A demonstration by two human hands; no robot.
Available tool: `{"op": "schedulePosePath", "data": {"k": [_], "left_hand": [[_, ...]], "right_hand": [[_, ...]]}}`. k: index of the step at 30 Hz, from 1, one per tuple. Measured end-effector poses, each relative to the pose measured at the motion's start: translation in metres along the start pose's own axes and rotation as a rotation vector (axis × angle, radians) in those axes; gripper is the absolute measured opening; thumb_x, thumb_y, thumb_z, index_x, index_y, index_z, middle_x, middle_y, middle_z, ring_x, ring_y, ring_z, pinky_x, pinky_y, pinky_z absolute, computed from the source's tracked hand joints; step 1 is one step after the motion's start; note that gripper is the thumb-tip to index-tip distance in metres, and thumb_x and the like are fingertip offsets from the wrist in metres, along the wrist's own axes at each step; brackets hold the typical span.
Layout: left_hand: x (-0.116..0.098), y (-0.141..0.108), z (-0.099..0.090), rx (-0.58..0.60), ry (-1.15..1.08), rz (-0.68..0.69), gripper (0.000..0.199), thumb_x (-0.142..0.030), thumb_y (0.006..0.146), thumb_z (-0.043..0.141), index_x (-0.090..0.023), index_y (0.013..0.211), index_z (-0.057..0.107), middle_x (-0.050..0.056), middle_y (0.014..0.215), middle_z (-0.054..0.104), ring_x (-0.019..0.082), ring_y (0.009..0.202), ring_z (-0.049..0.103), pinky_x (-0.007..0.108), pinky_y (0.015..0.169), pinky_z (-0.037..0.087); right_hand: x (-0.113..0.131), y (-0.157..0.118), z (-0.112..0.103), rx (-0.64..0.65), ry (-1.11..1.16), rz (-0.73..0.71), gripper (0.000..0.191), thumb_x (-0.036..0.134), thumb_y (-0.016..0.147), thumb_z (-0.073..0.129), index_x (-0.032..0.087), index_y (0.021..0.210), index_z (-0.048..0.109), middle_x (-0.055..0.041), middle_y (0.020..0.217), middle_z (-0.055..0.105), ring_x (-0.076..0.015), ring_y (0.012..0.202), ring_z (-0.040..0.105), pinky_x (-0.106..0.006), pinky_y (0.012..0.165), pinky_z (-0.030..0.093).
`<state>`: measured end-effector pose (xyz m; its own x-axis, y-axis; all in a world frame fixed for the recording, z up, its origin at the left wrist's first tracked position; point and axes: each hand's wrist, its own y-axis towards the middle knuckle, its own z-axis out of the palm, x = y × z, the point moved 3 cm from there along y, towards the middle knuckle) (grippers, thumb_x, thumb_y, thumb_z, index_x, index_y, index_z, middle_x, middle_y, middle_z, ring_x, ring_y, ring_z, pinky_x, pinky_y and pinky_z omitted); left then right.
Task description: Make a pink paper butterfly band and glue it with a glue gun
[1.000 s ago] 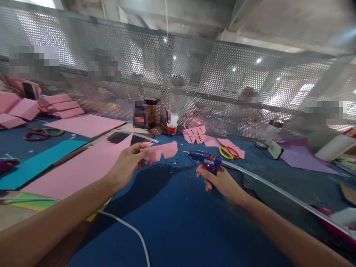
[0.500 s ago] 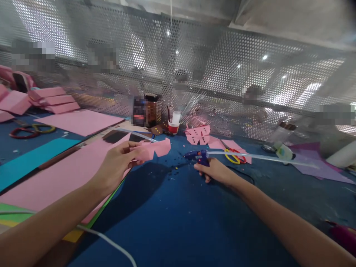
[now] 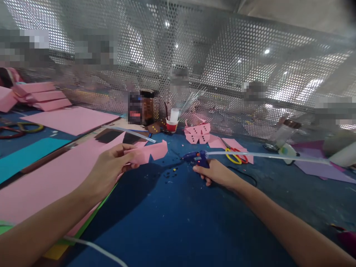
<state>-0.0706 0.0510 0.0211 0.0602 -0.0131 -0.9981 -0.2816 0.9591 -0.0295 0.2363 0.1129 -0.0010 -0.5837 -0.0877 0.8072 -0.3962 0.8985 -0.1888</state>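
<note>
Between the thumb and fingers of my left hand point(image 3: 109, 167) is a folded piece of pink paper point(image 3: 151, 152), notched along its lower edge and held above the table. My right hand point(image 3: 214, 172) is wrapped round the handle of a blue hot glue gun point(image 3: 196, 157). Its nozzle points left toward the paper, with a gap between them. A long clear glue stick point(image 3: 267, 156) sticks out of the gun's rear to the right. Tiny black bits and a yellow one lie on the table below the nozzle. A pink butterfly-like cutout with black squares point(image 3: 198, 133) stands behind the gun.
Yellow-and-red scissors point(image 3: 235, 157) lie on pink paper at right. Large pink sheets point(image 3: 55, 178) and a teal strip point(image 3: 30, 157) cover the left side. Behind stand a red-and-white cup point(image 3: 172, 125) and a brown jar point(image 3: 147, 107), before a perforated metal screen point(image 3: 222, 66).
The pink paper and my left hand have shifted slightly left and down. The view has turned a little; both grips stay the same.
</note>
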Motion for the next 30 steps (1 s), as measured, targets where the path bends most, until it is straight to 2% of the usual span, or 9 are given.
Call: {"op": "schedulePosePath", "data": {"k": [5,13,18,24,30], "left_hand": [[0.002,0.001,-0.001,0.014,0.003,-0.002,0.033,-0.040,0.068,0.083,-0.020,0.089,0.067,-0.001,0.093,0.067,0.012,0.082,0.060,0.019,0.067,0.052],[0.001,-0.002,0.000,0.018,0.023,0.013,0.029,-0.037,0.068,0.081,-0.020,0.086,0.067,0.000,0.091,0.066,0.013,0.081,0.061,0.020,0.066,0.053],[0.003,-0.001,0.001,0.018,0.069,0.027,0.030,-0.039,0.069,0.080,-0.020,0.089,0.068,0.000,0.094,0.068,0.015,0.083,0.062,0.022,0.067,0.053],[0.008,0.000,0.001,0.015,0.098,0.042,0.034,-0.044,0.066,0.079,-0.020,0.087,0.068,0.001,0.090,0.068,0.016,0.080,0.062,0.025,0.067,0.055],[0.004,-0.009,0.010,0.115,0.114,0.070,0.028,-0.043,0.070,0.076,-0.020,0.083,0.066,0.002,0.087,0.067,0.016,0.080,0.062,0.024,0.066,0.054]], "right_hand": [[0.001,-0.001,0.000,-0.003,0.025,0.005,0.032,0.047,0.086,0.064,0.017,0.083,0.055,0.0035,0.057,0.059,-0.0082,0.039,0.055,-0.019,0.041,0.049],[0.006,-0.008,0.000,-0.035,0.073,0.002,0.030,0.044,0.087,0.063,0.016,0.080,0.054,0.0035,0.059,0.057,-0.0067,0.041,0.055,-0.017,0.043,0.047],[0.009,-0.014,0.000,-0.048,0.130,-0.063,0.033,0.047,0.087,0.063,0.015,0.085,0.059,0.0032,0.062,0.057,-0.0058,0.043,0.054,-0.016,0.044,0.045],[0.021,-0.028,0.003,-0.036,0.225,-0.129,0.033,0.049,0.087,0.062,0.015,0.084,0.062,0.0039,0.062,0.055,-0.0061,0.045,0.051,-0.020,0.048,0.049],[0.038,-0.054,0.011,-0.049,0.227,-0.150,0.032,0.048,0.088,0.062,0.017,0.082,0.062,0.0036,0.061,0.056,-0.0072,0.046,0.054,-0.020,0.047,0.048]]}}
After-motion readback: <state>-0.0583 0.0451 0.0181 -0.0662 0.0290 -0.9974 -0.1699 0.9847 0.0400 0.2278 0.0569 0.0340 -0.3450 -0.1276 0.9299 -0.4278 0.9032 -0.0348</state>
